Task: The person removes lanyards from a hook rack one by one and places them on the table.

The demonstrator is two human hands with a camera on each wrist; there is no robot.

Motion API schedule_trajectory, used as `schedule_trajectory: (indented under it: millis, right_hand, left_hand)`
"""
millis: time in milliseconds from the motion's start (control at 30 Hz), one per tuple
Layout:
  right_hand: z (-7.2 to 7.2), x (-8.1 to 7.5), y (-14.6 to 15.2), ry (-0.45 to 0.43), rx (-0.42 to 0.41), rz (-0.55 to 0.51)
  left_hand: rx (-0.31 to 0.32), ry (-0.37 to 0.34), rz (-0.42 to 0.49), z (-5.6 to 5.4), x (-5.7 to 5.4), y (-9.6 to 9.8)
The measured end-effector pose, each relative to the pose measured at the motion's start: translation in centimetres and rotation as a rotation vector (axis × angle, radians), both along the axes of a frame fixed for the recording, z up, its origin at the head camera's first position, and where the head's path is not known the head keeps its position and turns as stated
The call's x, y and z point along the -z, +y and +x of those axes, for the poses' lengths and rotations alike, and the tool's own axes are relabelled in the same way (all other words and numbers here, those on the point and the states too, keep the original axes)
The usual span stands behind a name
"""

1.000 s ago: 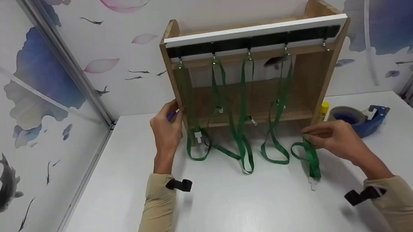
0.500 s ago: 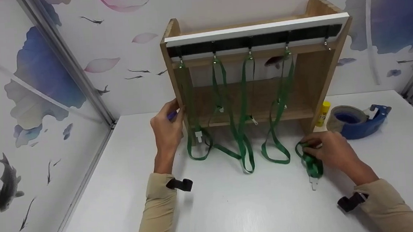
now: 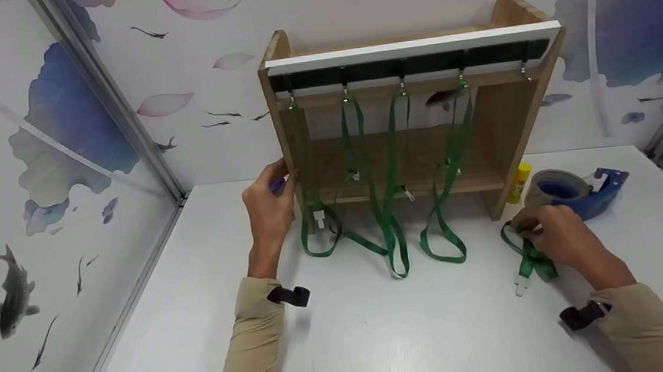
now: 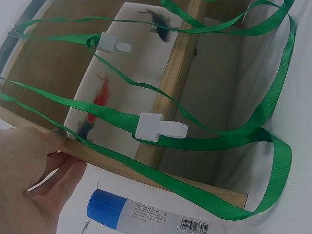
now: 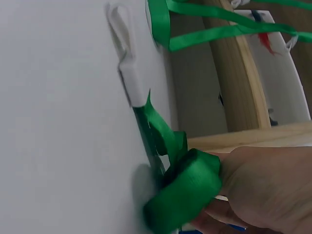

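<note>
My right hand (image 3: 566,235) pinches a bunched green lanyard (image 3: 527,262) just over the white table, right of the wooden rack (image 3: 495,202). In the right wrist view the folded strap (image 5: 187,195) bulges beside the fingers, and its white plastic clip (image 5: 130,80) points away from the hand. My left hand (image 3: 269,205) grips the rack's left side panel, thumb at the inner edge and fingers outside, as the left wrist view shows. Several green lanyards (image 3: 390,146) hang from hooks along the rack's black strip (image 3: 370,73), their lower loops on the table. The rightmost hook (image 3: 524,73) bears no lanyard.
Behind my right hand stand a yellow glue stick (image 3: 519,183), a roll of tape (image 3: 555,186) and a blue tape dispenser (image 3: 601,194). A blue-capped clear tube (image 4: 146,214) lies beside the rack's left panel. Printed walls rise at the back and left.
My right hand has moved down, then to the right with the lanyard; its strap has spread and its clip now points lower left. My left hand has stayed on the rack.
</note>
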State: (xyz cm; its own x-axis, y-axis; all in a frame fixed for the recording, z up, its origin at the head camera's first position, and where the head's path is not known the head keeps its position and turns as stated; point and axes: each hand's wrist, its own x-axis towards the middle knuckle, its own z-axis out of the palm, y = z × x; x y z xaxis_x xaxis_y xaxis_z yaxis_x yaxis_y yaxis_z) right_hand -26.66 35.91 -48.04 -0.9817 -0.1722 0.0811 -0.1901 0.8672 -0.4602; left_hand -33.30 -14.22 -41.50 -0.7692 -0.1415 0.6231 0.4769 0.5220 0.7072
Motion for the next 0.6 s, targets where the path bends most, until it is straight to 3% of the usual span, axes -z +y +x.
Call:
schedule_trajectory:
  millis: [233, 467, 600]
  right_hand:
    - [0.4, -0.5, 0.6, 0.052, 0.082, 0.096]
    - [1.1, -3.2, -0.2, 0.032, 0.165, 0.052]
    - [1.4, -4.7, -2.0, 0.101, 0.192, -0.008]
  left_hand:
    - [0.007, 0.009, 0.007, 0.0, 0.0, 0.1]
    - [0.004, -0.011, 0.010, 0.0, 0.1, 0.1]
    - [0.009, -0.015, 0.013, -0.1, 0.2, 0.0]
